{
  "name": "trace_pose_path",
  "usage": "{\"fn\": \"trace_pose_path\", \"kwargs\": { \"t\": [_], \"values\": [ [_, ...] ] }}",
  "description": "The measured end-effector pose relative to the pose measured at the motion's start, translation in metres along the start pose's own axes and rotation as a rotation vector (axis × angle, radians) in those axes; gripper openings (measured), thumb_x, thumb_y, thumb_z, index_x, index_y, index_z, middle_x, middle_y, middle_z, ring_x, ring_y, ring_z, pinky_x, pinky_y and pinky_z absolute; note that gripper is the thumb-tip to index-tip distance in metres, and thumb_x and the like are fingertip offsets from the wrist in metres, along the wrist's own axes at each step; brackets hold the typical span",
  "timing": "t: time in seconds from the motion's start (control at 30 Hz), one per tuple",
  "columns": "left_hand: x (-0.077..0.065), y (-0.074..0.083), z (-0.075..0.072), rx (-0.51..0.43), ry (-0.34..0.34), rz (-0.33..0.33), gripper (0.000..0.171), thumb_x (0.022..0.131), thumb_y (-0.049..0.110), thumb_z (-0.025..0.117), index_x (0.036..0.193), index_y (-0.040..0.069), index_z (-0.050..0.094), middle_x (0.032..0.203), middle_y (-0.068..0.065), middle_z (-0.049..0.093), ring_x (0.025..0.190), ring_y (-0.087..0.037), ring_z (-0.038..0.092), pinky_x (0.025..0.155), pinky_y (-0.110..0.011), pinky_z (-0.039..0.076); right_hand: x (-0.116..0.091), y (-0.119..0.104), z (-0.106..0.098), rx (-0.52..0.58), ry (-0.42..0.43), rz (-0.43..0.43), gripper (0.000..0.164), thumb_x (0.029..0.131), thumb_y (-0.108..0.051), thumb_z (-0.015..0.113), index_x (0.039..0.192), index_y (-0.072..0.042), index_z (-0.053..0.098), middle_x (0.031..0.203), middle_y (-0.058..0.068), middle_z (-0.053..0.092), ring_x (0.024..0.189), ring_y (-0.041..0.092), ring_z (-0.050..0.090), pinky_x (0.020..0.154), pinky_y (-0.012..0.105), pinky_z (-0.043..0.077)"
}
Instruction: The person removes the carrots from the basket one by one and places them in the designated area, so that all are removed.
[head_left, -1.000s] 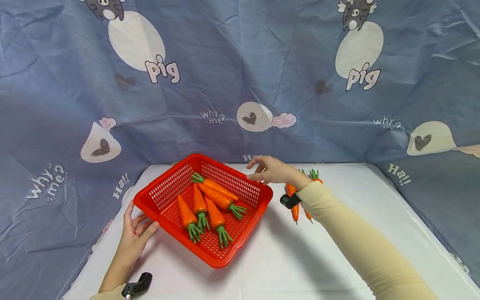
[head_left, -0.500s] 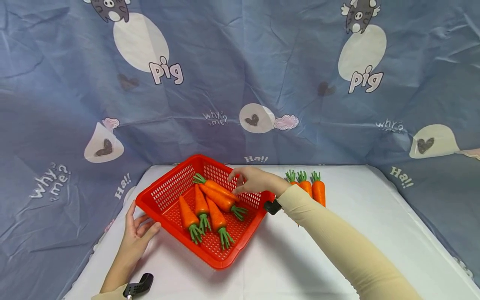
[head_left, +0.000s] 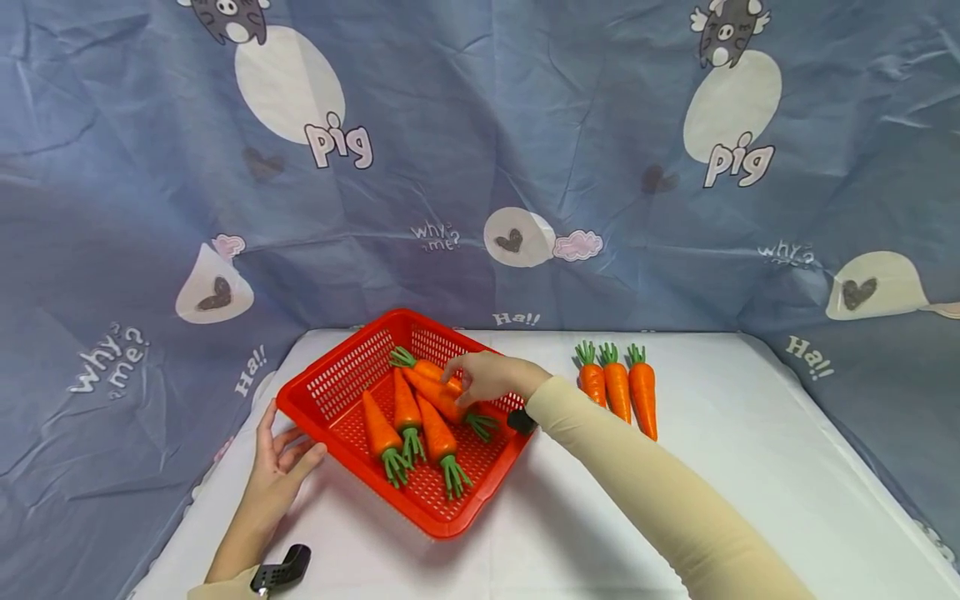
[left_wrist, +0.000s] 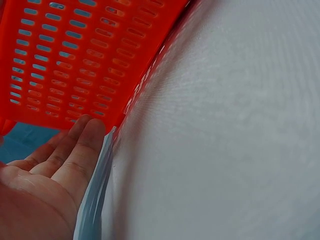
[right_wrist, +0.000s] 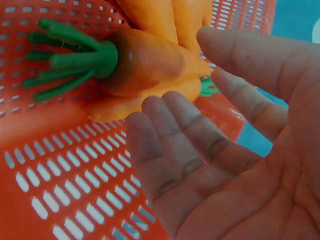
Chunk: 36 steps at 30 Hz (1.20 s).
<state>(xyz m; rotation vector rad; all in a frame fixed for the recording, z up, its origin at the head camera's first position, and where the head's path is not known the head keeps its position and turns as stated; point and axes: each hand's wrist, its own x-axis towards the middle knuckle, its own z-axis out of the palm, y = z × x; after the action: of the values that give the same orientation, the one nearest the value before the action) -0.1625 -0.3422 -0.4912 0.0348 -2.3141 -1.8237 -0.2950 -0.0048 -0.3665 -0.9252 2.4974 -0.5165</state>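
A red perforated plastic basket [head_left: 367, 485] sits turned cornerwise on the table, with several orange, green-topped carrots inside. At its left corner is my left hand [head_left: 272, 479]; in the left wrist view the extended fingers [left_wrist: 82, 152] touch the basket's wall. My right hand [head_left: 491, 377] reaches over the far right rim into the basket. Its thumb and fingers are spread beside a carrot [right_wrist: 145, 62] lying against another carrot [right_wrist: 120, 108] by the wall. The right wrist view shows a gap between hand and carrot. Three carrots nearer the front are a left [head_left: 380, 427], a middle [head_left: 406, 407] and a right one [head_left: 436, 429].
Three more carrots lie side by side on the white tabletop [head_left: 720, 467] to the right of the basket: a left [head_left: 592, 383], a middle [head_left: 617, 390] and a right one [head_left: 642, 392]. A blue printed cloth [head_left: 420, 183] hangs behind the table.
My right hand has moved left and down from the basket's right rim to the carrots inside, uncovering the three on the table. The left hand stays at the corner.
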Motion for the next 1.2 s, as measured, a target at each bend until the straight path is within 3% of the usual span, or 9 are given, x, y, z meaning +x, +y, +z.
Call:
{"fn": "trace_pose_path", "kwargs": {
  "t": [0.2,0.43,0.6,0.7,0.9,1.07,1.2],
  "values": [
    [0.0,-0.001,-0.001,-0.001,0.001,0.005,0.106,0.103,0.011,0.07,0.173,0.03,-0.007,0.146,-0.011,0.046,0.11,0.011,0.062,0.089,-0.006,0.052,0.012,-0.007,0.006,-0.062,-0.025,0.023,0.044,0.1,-0.016,0.078,0.141,-0.015,0.065,0.1,0.003,0.064,0.091,0.016,0.056,0.086,0.029,0.049],
    [0.002,-0.002,-0.002,-0.002,0.011,0.028,0.106,0.102,0.009,0.07,0.173,0.03,-0.005,0.133,0.011,0.051,0.109,0.01,0.063,0.089,-0.006,0.052,0.019,-0.014,0.009,-0.094,-0.065,0.061,0.046,0.101,-0.018,0.076,0.146,-0.021,0.063,0.13,0.009,0.067,0.11,0.021,0.059,0.099,0.035,0.052],
    [0.002,-0.003,0.0,0.015,0.016,0.012,0.106,0.102,0.01,0.071,0.173,0.031,-0.005,0.136,0.006,0.049,0.11,0.012,0.062,0.089,-0.007,0.052,0.023,-0.015,0.013,-0.141,-0.082,0.099,0.048,0.102,-0.022,0.075,0.148,-0.025,0.062,0.153,0.007,0.06,0.134,0.025,0.056,0.117,0.039,0.048],
    [0.002,-0.003,0.0,0.022,0.017,0.008,0.106,0.102,0.011,0.071,0.173,0.032,-0.005,0.137,0.005,0.048,0.11,0.012,0.061,0.089,-0.006,0.051,0.024,-0.015,0.014,-0.147,-0.094,0.101,0.048,0.102,-0.022,0.075,0.149,-0.024,0.062,0.154,0.007,0.059,0.134,0.023,0.057,0.119,0.039,0.047],
    [0.001,-0.002,0.001,0.019,0.011,0.013,0.105,0.102,0.01,0.07,0.173,0.033,-0.003,0.14,0.0,0.048,0.11,0.01,0.062,0.09,-0.007,0.051,0.024,-0.015,0.014,-0.13,-0.127,0.065,0.044,0.103,-0.009,0.068,0.146,-0.021,0.064,0.145,0.009,0.061,0.118,0.021,0.053,0.103,0.03,0.046],
    [0.001,-0.002,0.001,0.024,0.008,0.002,0.105,0.103,0.013,0.07,0.173,0.032,-0.006,0.15,-0.015,0.046,0.11,0.012,0.061,0.09,-0.006,0.049,0.021,-0.016,0.012,-0.117,-0.163,0.058,0.053,0.099,0.007,0.056,0.144,-0.019,0.065,0.134,0.01,0.058,0.108,0.021,0.05,0.079,0.025,0.04],
    [0.0,-0.002,0.0,0.03,0.008,-0.001,0.106,0.103,0.013,0.07,0.173,0.031,-0.006,0.152,-0.019,0.045,0.109,0.013,0.061,0.09,-0.005,0.049,0.019,-0.017,0.012,-0.124,-0.184,0.059,0.058,0.096,0.011,0.055,0.144,-0.02,0.065,0.131,0.008,0.056,0.106,0.02,0.051,0.072,0.024,0.038]
  ]
}}
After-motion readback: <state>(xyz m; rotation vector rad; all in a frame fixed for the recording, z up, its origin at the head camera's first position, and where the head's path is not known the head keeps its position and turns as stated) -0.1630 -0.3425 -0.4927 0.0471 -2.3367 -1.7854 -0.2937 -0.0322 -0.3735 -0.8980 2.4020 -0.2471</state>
